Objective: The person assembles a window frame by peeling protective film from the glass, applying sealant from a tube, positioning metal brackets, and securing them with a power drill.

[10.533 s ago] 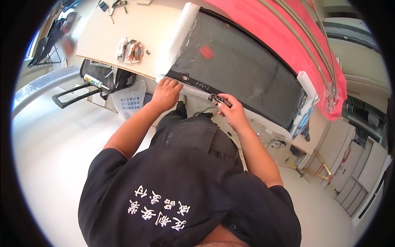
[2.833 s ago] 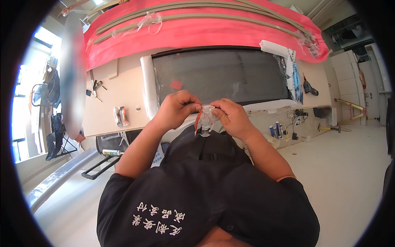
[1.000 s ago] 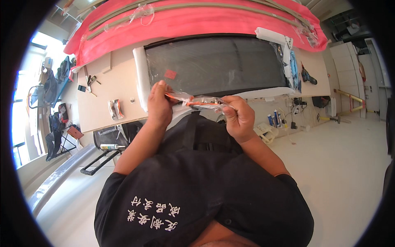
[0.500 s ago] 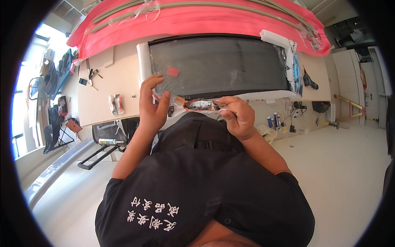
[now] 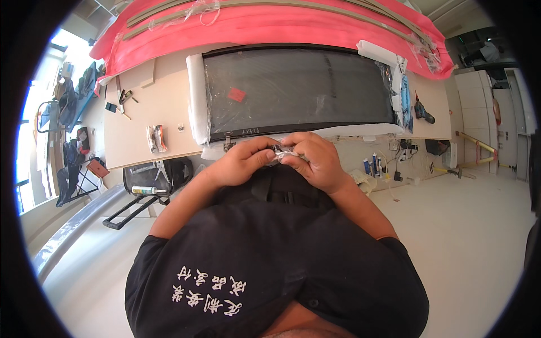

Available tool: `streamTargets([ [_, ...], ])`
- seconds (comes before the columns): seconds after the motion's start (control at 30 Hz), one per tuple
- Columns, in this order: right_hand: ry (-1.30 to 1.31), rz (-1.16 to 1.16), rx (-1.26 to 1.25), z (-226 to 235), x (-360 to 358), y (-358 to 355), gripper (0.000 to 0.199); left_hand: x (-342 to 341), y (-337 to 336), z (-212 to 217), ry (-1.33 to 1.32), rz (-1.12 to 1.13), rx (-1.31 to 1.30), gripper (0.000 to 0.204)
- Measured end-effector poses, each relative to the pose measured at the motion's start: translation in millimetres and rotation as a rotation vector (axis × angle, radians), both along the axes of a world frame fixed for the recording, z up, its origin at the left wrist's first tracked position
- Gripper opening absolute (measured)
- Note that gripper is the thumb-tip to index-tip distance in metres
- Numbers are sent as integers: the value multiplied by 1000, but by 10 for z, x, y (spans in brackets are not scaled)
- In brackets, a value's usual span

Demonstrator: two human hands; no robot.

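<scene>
In front of my waist, a small crumpled clear plastic packet (image 5: 285, 151) with something metallic inside is held between both hands. My left hand (image 5: 245, 160) is closed on its left end, thumb and fingers pinched together. My right hand (image 5: 320, 160) is closed on the other end, its thumb along the near side. Fingers hide most of the contents. Just beyond lies a dark glass panel (image 5: 298, 90) with a black frame, wrapped in clear film and bearing a red label (image 5: 236, 94). A metal hinge (image 5: 228, 142) sits at the panel's near left edge.
On the workbench (image 5: 169, 107) to the left lie another orange-edged packet (image 5: 156, 139) and hand tools (image 5: 125, 103). A drill (image 5: 424, 111) rests at the right. Pink sheeting (image 5: 253, 28) with long strips lies behind. A black bag (image 5: 160, 176) with a sealant tube (image 5: 147, 190) stands lower left.
My left hand has come down and right from its raised, spread position and closed on the packet beside my right hand. The packet is now bunched up and mostly covered; the hinge is uncovered.
</scene>
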State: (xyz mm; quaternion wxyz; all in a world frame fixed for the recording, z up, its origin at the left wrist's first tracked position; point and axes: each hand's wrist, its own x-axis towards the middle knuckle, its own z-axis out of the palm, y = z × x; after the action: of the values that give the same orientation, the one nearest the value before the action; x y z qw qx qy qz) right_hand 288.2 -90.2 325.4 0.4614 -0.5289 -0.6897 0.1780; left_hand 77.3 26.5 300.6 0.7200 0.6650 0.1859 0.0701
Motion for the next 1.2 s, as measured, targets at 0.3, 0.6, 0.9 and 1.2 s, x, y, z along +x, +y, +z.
streamTargets([
  [0.3, 93, -47, -231, -25, 109, 4, 33, 90, -90, -205, -59, 266, -122, 37],
  [0.6, 12, 7, -208, -86, 26, -19, 32, 124, -101, -386, -124, 581, -493, 36],
  [0.9, -33, -71, -186, -218, 283, -143, 28, -58, 234, -503, -231, 958, -846, 34],
  [1.2, -668, -432, -1075, -1414, 1311, -1431, 27, -389, 378, -643, -279, 996, -816, 36],
])
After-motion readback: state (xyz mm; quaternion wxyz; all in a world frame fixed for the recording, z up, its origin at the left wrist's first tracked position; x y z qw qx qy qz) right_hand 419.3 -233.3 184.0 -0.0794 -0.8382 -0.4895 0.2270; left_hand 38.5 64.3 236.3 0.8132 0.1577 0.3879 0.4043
